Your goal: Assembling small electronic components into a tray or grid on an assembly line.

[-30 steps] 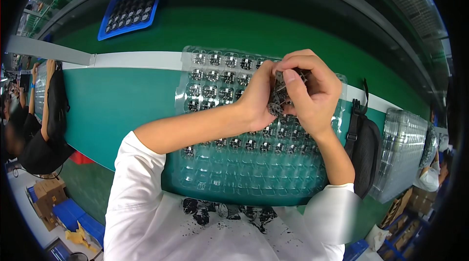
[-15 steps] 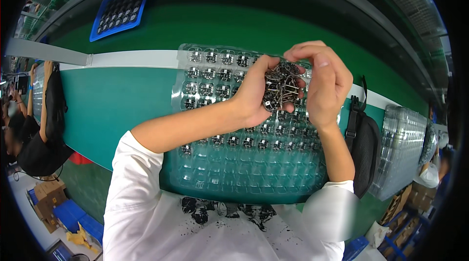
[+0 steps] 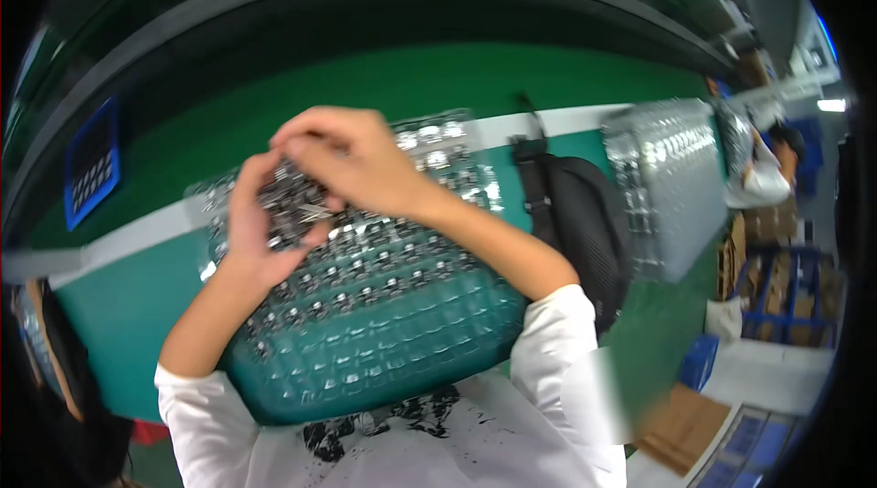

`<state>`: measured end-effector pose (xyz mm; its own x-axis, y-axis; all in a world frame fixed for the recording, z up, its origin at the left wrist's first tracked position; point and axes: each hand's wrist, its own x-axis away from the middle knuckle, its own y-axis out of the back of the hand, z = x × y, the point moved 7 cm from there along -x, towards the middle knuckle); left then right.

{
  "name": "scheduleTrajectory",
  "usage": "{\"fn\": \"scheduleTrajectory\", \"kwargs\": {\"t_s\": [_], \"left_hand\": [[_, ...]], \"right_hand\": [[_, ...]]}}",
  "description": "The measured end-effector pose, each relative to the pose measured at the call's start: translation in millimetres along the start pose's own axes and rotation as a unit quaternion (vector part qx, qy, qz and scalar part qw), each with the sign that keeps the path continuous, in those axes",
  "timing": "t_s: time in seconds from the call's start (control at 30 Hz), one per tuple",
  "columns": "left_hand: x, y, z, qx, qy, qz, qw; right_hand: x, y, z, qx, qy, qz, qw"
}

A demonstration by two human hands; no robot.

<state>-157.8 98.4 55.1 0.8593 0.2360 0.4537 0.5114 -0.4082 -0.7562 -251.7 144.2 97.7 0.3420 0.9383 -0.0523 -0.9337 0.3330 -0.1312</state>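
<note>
My left hand (image 3: 248, 230) is cupped round a loose pile of small dark round electronic parts (image 3: 290, 205) with thin metal pins. Over that pile bends my right hand (image 3: 373, 164), thumb and fingers drawn together at its far edge. Motion blur hides whatever may be between those fingertips. Both hands are above a clear plastic blister tray (image 3: 365, 355). Rows of similar dark parts (image 3: 370, 294) sit in its far and middle pockets. The pockets nearest me show only clear plastic.
A black bag (image 3: 585, 223) with a strap and buckle lies right of the tray. Beyond it are stacked clear trays (image 3: 671, 186). A blue tray (image 3: 91, 168) of round parts is at the far left. Another person's forearm (image 3: 57, 351) shows at the left edge.
The whole view has swung, so the bench sits further left and tilted. My right hand has moved from beside the pile to over it, its fingers closing together.
</note>
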Motion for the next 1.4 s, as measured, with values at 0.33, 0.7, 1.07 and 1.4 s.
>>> {"fn": "scheduleTrajectory", "kwargs": {"t_s": [0.33,0.7,1.07,1.4], "left_hand": [[-8,35,-4,0.01,-0.029,-0.056,0.998],[-19,13,11,0.042,0.003,0.05,0.998],[-15,8,9,0.013,0.005,0.044,0.999],[-18,16,11,0.067,0.016,0.072,0.995]], "right_hand": [[-15,-7,-32,0.001,-0.007,0.031,0.999],[-9,14,-21,0.073,-0.094,0.06,0.991],[-6,11,-20,0.099,-0.079,0.074,0.989],[-9,31,-10,0.012,-0.027,0.006,1.0]]}}
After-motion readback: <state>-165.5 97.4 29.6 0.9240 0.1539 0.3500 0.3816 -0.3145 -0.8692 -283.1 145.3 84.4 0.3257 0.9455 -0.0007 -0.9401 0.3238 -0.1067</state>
